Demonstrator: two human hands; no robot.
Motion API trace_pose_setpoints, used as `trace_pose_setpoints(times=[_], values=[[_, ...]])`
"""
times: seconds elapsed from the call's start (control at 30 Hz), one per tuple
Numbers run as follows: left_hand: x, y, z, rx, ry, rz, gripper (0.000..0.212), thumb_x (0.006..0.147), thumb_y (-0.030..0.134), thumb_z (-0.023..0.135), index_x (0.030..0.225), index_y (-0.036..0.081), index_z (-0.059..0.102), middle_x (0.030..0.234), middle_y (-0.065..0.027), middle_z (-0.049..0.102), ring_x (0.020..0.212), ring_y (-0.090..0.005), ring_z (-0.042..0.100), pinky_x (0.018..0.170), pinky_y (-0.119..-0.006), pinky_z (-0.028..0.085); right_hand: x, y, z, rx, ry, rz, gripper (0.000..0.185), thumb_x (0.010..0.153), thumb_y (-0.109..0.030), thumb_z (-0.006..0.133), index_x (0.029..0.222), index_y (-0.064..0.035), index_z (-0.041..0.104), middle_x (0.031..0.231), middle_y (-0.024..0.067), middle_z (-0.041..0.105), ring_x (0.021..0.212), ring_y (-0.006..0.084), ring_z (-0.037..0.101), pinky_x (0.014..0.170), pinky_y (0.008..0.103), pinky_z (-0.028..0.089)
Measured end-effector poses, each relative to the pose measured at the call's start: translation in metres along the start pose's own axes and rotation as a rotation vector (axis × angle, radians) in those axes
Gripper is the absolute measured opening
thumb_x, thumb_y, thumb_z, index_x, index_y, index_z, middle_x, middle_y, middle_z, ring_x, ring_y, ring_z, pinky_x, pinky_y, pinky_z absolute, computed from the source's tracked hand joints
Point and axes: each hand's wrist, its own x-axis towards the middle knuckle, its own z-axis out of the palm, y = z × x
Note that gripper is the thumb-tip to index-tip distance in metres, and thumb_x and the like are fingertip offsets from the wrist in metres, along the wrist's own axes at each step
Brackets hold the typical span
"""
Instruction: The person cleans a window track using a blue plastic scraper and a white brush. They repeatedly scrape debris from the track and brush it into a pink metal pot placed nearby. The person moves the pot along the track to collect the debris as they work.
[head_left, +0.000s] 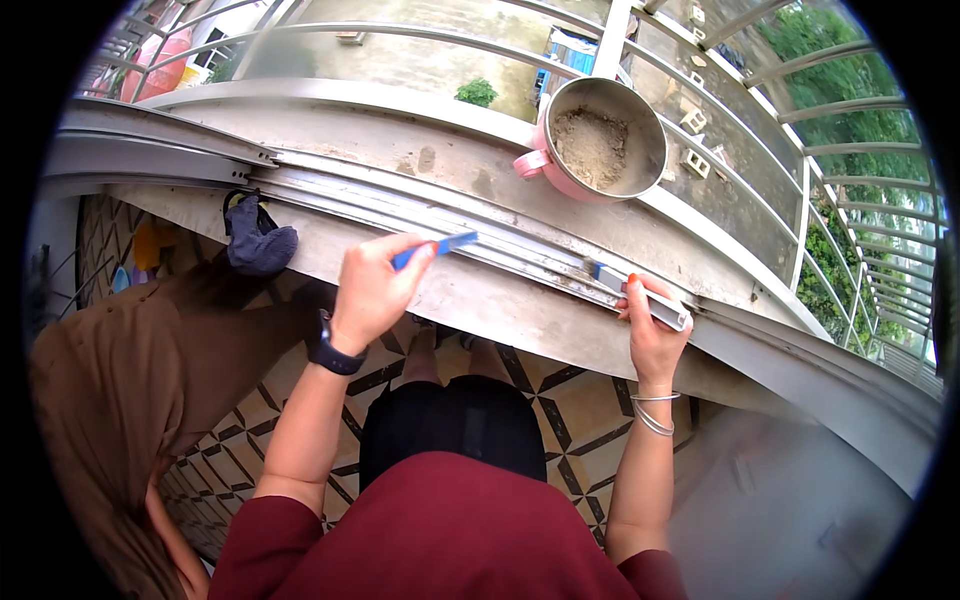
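Observation:
My left hand (379, 285) grips a small blue tool (439, 249), probably a narrow brush, just above the metal window track (517, 251). In my right hand (654, 330) is a white-handled cleaning brush (646, 296) with a blue part near its head. Its tip reaches into the track, where dirt lies along the grooves. Beyond the track, a pink-handled metal mug (559, 161) stands on the outer ledge, with grey-brown grit (592, 146) inside. A dark blue cloth (259, 236) hangs over the inner sill (480, 300) to the left.
Metal safety bars (420, 37) enclose the outer ledge (352, 139). A sliding window frame (150, 161) borders the track at left, a glass pane (787, 495) at lower right. A person in brown clothing (127, 360) is close on my left. Patterned tiles (585, 405) cover the floor.

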Motion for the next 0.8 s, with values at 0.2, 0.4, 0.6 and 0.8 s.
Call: trace_pose_setpoints(times=[0.2,0.4,0.6,0.8], values=[[0.030,-0.003,-0.045,0.199,0.193,0.059,0.019,0.085,0.015,0.068,0.092,-0.002,0.069,0.059,-0.0109,0.060,0.051,-0.0087,0.052,0.048,-0.026,0.040,-0.003,-0.022,0.128,-0.084,-0.176,-0.595,0.013,0.082,-0.002,0.068,0.095,0.0008,0.066,0.087,0.0115,0.068,0.075,0.0207,0.066,0.065,0.0294,0.052],[0.041,-0.013,-0.056,0.199,0.227,0.031,0.021,0.086,0.016,0.067,0.093,-0.004,0.068,0.056,-0.0080,0.055,0.052,-0.0059,0.045,0.048,-0.025,0.038,0.006,-0.009,0.163,-0.244,-0.281,-0.792,0.021,0.079,-0.001,0.069,0.098,-0.0013,0.062,0.086,0.0136,0.064,0.076,0.0301,0.062,0.069,0.0361,0.050],[0.030,-0.030,-0.066,0.151,0.243,-0.005,0.021,0.086,0.015,0.068,0.093,-0.004,0.068,0.056,-0.0052,0.052,0.052,-0.0050,0.043,0.047,-0.024,0.036,-0.014,-0.040,0.085,-0.380,-0.159,-0.630,0.012,0.078,0.003,0.070,0.089,0.0008,0.066,0.087,0.0146,0.066,0.075,0.0260,0.065,0.067,0.0308,0.052],[0.036,-0.008,-0.048,-0.070,0.097,-0.018,0.019,0.085,0.014,0.067,0.091,-0.005,0.068,0.058,-0.0020,0.055,0.054,-0.0049,0.043,0.048,-0.023,0.035,0.026,-0.015,0.114,-0.199,-0.322,-0.535,0.016,0.080,0.000,0.067,0.096,-0.0010,0.064,0.091,0.0146,0.065,0.082,0.0314,0.064,0.076,0.0347,0.050]])
